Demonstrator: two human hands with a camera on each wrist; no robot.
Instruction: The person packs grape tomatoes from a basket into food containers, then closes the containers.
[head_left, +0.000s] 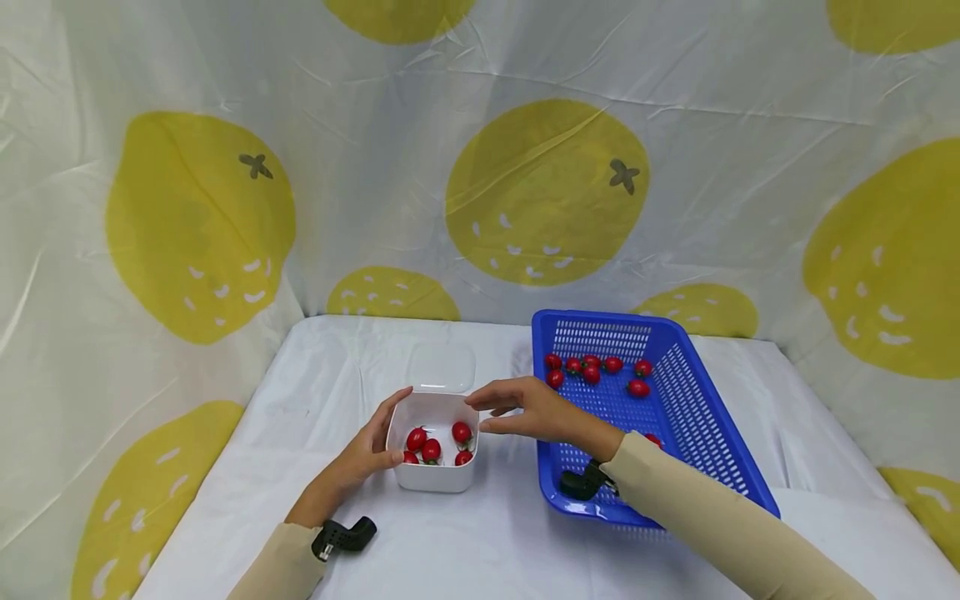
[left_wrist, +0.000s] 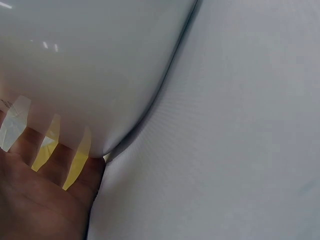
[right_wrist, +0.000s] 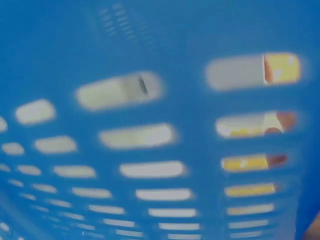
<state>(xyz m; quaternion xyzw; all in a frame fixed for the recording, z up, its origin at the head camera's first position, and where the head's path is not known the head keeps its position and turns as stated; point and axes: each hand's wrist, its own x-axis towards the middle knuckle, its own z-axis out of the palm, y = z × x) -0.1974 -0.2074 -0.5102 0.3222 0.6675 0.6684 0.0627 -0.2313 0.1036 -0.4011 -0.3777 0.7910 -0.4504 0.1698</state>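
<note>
A white square container (head_left: 433, 478) with several cherry tomatoes (head_left: 431, 451) inside sits on the white-covered table. My left hand (head_left: 367, 451) grips its left side, thumb over the front left corner and fingers along the outer wall. The left wrist view shows those fingers (left_wrist: 80, 175) against the container's smooth wall (left_wrist: 100, 65). Over the container's right rim is my right hand (head_left: 534, 409), its fingers extended and thumb apart, with no tomato visible between them. In the right wrist view, the blue basket's slotted wall (right_wrist: 190, 115) hides nearly all of that hand.
To the right stands a blue slotted basket (head_left: 708, 417) with several more cherry tomatoes (head_left: 591, 374), and my right forearm crosses over it. Behind the container lies a translucent square lid (head_left: 442, 367). A lemon-print curtain (head_left: 360, 183) hangs behind the table.
</note>
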